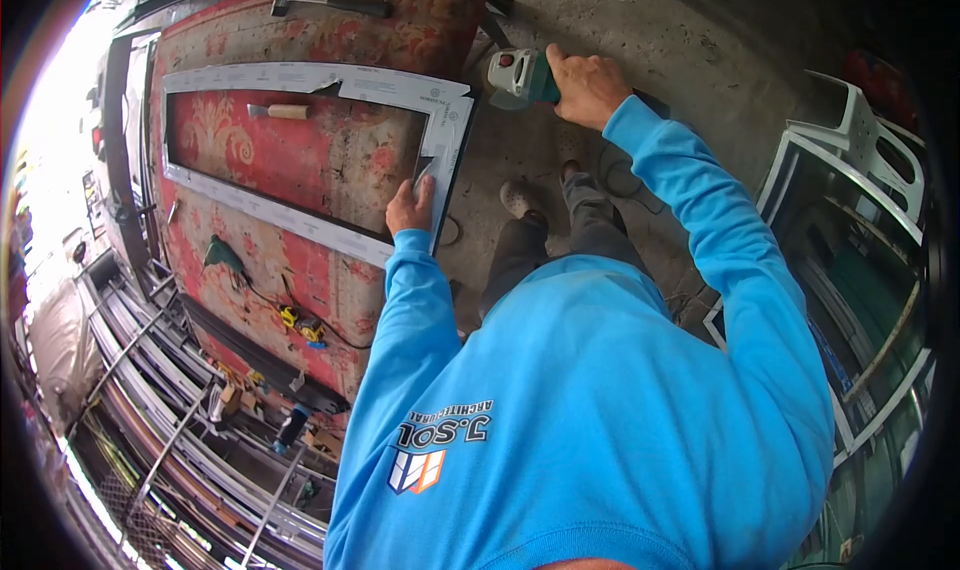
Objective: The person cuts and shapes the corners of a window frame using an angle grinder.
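While left hand [410, 206] presses white frame [452, 140] corner, right hand [588, 85] grips angle grinder [520, 76] just beside it

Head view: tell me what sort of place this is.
Probably a window-frame fabrication workshop: a white frame lies on a carpeted bench, the right hand holds an angle grinder, and metal profiles are stacked alongside.

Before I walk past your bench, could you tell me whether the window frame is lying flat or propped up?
Flat: the window frame lies on the red patterned cloth, with the left hand pressing its corner.
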{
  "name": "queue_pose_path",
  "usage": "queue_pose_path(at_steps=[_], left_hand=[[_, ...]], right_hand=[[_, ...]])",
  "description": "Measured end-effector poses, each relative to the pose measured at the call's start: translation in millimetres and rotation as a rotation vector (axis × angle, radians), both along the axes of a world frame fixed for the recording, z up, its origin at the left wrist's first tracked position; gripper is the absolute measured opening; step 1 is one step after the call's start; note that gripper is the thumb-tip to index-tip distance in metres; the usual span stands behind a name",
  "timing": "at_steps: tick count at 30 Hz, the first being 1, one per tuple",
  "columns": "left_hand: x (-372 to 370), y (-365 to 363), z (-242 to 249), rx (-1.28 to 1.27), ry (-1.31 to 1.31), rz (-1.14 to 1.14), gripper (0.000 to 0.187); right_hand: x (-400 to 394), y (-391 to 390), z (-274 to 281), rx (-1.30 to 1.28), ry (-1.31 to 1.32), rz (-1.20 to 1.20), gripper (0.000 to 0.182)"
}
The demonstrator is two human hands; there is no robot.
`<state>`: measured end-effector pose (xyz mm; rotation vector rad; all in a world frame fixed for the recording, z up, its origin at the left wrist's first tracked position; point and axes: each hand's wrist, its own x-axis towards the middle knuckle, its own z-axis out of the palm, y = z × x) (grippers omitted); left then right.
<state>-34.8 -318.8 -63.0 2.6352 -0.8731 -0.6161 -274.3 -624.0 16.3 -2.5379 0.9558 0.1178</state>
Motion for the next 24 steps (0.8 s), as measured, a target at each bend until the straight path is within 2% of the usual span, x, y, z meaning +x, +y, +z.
queue_pose_path(at_steps=[6,12,16,24], left_hand=[[1,2,-5,-0.046,-0.014,0.004,0.06],[-1,1,-2,-0.026,-0.03,0.006,0.06],[0,3,-4,-0.015,-0.006,0.008,0.06],[0,-1,3,0.015,0.013,-0.004,0.061]], right_hand=[[2,8,3,-0.003,0.058,0.029,0.066],[4,10,2,-0.029,0.032,-0.005,0.059],[4,7,-3,-0.017,0.028,-0.033,0.062],[6,14,0,-0.045,0.019,-0.016,0.057]])
